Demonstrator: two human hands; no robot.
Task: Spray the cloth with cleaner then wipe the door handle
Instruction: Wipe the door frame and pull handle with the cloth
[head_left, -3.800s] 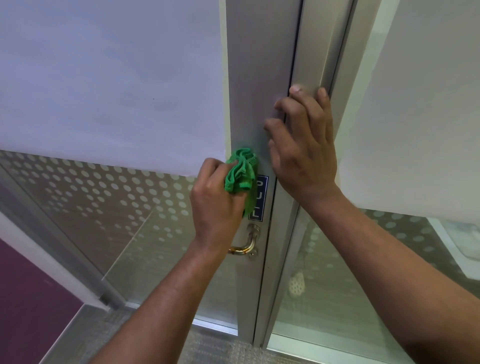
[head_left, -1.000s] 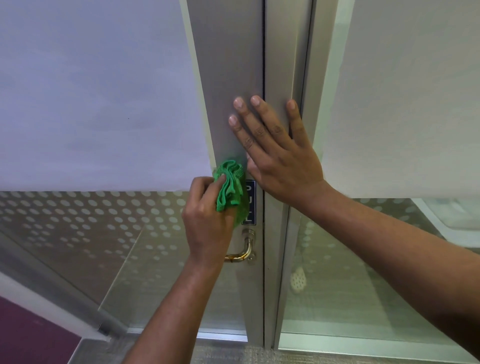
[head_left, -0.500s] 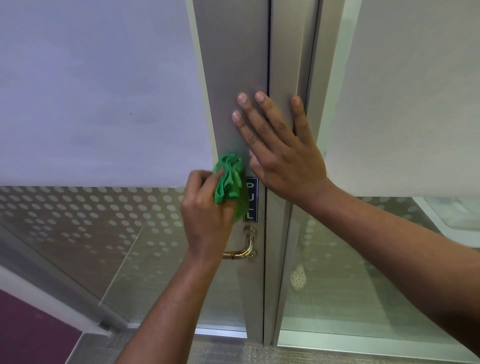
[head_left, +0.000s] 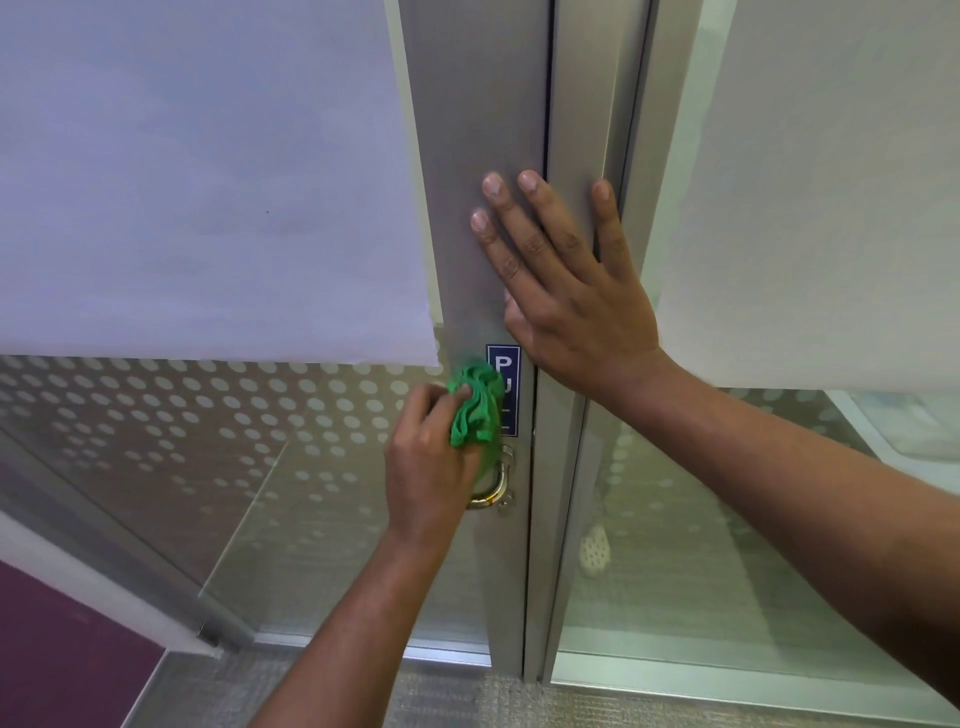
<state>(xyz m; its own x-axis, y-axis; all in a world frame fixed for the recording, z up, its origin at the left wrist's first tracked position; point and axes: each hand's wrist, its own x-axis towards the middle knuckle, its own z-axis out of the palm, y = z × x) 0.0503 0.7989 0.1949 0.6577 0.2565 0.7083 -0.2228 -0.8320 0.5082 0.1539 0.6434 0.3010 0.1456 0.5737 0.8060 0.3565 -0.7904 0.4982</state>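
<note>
My left hand (head_left: 431, 462) is shut on a bunched green cloth (head_left: 475, 408) and presses it against the grey metal door stile, over the left part of a blue PULL sign (head_left: 506, 364). Just below the cloth, the curved brass door handle (head_left: 496, 491) shows only its right end; my hand hides most of it. My right hand (head_left: 566, 291) lies flat with fingers spread on the stile and the door seam, above the sign. No spray bottle is in view.
Frosted glass with white dots (head_left: 208, 415) fills the door panel on the left and the fixed panel (head_left: 727, 519) on the right. White blinds (head_left: 208, 182) hang over the upper glass. Grey carpet (head_left: 467, 696) lies below, and a purple wall (head_left: 62, 649) stands at lower left.
My left hand has slid the cloth down the stile toward the handle and now covers more of it. My right hand stays flat in the same place.
</note>
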